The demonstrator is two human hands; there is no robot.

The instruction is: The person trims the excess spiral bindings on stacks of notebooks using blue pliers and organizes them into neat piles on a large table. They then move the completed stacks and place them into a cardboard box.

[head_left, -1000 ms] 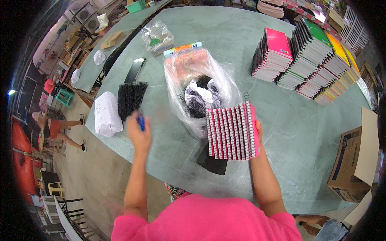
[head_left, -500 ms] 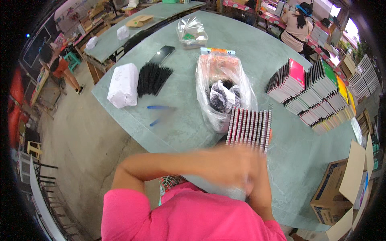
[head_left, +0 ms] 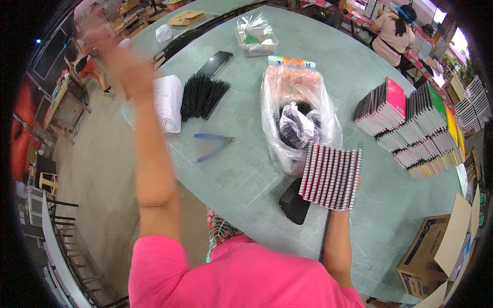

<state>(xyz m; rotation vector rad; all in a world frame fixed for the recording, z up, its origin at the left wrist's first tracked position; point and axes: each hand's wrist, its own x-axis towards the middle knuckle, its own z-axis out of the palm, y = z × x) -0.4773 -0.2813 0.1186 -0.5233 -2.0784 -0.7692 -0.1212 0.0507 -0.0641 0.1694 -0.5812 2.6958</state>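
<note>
A stack of spiral notebooks (head_left: 330, 177), coil-bound spines facing up, rests against my right hand (head_left: 339, 213). Most of that hand is hidden behind the stack, which it grips from the near side. My left hand (head_left: 126, 66) is raised at the far left, beyond a white wrapped bundle (head_left: 169, 104), its fingers smeared by motion. Beside the bundle lies a pile of black binding coils (head_left: 204, 97). Blue-handled cutting pliers (head_left: 213, 137) lie apart on the table. A clear plastic bag (head_left: 271, 113) holds black coils and crumpled white paper just beyond the notebooks.
More spiral notebooks (head_left: 411, 123) stand stacked at the right, past them an open cardboard box (head_left: 423, 249) near the edge. A phone (head_left: 215, 63), a clear plastic container (head_left: 257, 43) and a black object (head_left: 294, 203) lie on the green table (head_left: 246, 179). Two people work farther off.
My left arm has swung from across the near side of the notebooks up to the far left. The notebook stack stays with my right hand, its near end now uncovered. The view has shifted slightly.
</note>
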